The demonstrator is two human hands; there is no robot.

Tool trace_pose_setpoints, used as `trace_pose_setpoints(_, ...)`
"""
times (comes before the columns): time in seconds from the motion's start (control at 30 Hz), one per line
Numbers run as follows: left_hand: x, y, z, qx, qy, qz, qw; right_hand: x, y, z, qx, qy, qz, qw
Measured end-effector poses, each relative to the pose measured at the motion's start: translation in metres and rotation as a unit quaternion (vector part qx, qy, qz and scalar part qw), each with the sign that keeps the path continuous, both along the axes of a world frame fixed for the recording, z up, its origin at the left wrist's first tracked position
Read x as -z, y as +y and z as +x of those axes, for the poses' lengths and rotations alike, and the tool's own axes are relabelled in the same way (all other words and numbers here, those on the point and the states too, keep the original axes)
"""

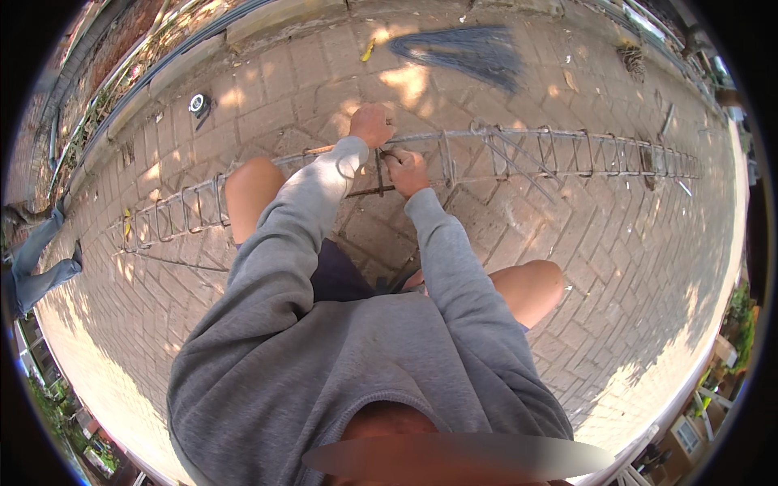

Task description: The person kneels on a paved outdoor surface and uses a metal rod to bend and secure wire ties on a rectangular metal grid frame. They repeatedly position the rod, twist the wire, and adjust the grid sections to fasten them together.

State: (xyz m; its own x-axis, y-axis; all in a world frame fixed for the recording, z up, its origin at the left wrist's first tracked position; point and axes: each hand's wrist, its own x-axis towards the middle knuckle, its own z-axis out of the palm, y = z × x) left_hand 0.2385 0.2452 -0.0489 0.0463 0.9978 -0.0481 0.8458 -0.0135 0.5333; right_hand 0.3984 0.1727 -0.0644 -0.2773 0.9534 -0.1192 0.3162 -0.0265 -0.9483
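Note:
A long rebar cage (531, 174) of lengthwise bars and many square stirrups lies across the paving in front of me, passing between my bent knees and my hands. My left hand (373, 125) is closed at the far bar, knuckles up; what its fingers hold is hidden. Closer to me, my right hand (408, 172) is closed, its thumb and fingers pinched beside a dark stirrup (379, 172). Any thin wire in that pinch is too small to make out. Both hands are at the same stirrup, a little apart.
A fanned bundle of dark tie wire (478, 50) lies beyond the cage. A round tape measure (198, 105) rests on the bricks at far left. A raised kerb (284, 18) borders the far side. Another person's legs (40, 255) show at the left edge.

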Motion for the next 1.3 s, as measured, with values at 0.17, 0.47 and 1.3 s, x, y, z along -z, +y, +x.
trace_pose_setpoints(0.17, -0.008, 0.005, -0.007, 0.038, -0.017, -0.097, 0.994, -0.006, -0.001, 0.002, -0.008, 0.0, -0.025, 1.0)
trace_pose_setpoints(0.47, 0.01, -0.01, -0.026, 0.05, -0.191, -0.057, 0.979, -0.013, -0.003, 0.001, 0.005, 0.035, -0.069, 0.997)
trace_pose_setpoints(1.3, 0.019, -0.103, 0.008, -0.311, -0.517, -0.262, 0.753, -0.016, 0.003, 0.012, -0.006, 0.121, -0.244, 0.962)
